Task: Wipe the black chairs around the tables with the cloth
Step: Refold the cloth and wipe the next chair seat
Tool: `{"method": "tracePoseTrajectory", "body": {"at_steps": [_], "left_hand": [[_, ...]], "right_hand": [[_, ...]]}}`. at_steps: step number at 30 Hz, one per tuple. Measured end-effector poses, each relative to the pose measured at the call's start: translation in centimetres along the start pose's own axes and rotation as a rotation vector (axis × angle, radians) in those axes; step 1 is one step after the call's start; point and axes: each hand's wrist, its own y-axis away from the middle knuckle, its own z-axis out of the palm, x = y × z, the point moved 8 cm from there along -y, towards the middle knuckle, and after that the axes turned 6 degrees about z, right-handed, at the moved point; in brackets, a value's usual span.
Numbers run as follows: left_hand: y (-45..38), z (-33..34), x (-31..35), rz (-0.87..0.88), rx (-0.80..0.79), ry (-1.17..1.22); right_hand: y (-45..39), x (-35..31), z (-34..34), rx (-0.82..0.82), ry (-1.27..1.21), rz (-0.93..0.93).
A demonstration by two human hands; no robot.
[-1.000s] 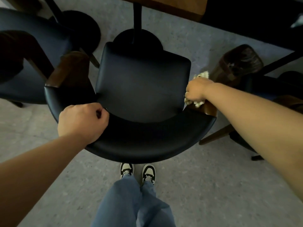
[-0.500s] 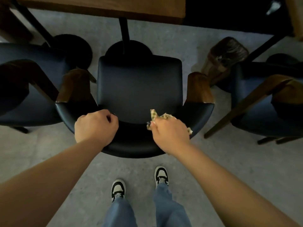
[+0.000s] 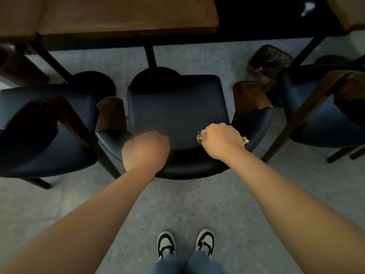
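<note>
Our right hand [image 3: 222, 140] has slid from the middle of the curved backrest toward its right side, while our left hand [image 3: 145, 150] has stayed curled over the backrest of the black chair [image 3: 177, 107]. The right hand grips the cloth [image 3: 245, 139], pressed on the backrest, with only small bits showing beside its fingers. Beyond both hands lie the seat and the wooden desk [image 3: 126, 14].
</note>
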Motion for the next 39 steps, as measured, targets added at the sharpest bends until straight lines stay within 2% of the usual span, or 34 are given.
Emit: {"method": "tracePoseTrajectory", "body": {"at_steps": [7,14,18,20,24,27,34,36,39], "left_hand": [[0.2,0.1,0.0,0.072,0.148,-0.014],[-1.1,1.4,-0.9,0.054,0.084,0.015],[-0.8,0.5,-0.6,0.113,0.126,0.129],[0.3,0.0,-0.2,0.157,0.149,0.185],[2.8,-0.8,0.0,0.269,0.269,0.255],[3.2,-1.1,0.0,0.307,0.311,0.224],[1.5,-0.9,-0.4,0.318,0.298,0.177],[1.6,-0.8,-0.5,0.323,0.315,0.199],[2.3,-1.4,-0.9,0.349,0.477,0.337]], "right_hand": [[-0.4,-0.2,0.1,0.072,0.048,-0.089],[-0.7,-1.0,0.0,0.104,0.074,-0.182],[0.5,-1.4,-0.8,0.144,0.017,-0.265],[1.1,-1.2,-1.1,0.214,0.008,-0.294],[2.1,-0.7,-1.7,0.31,-0.028,-0.273],[2.3,-0.8,-1.9,0.254,-0.07,-0.237],[1.7,-1.3,-1.6,0.159,-0.119,-0.23],[1.6,-1.4,-1.7,0.197,-0.09,-0.218],[2.2,-1.6,-2.7,0.363,-0.035,-0.204]]}}
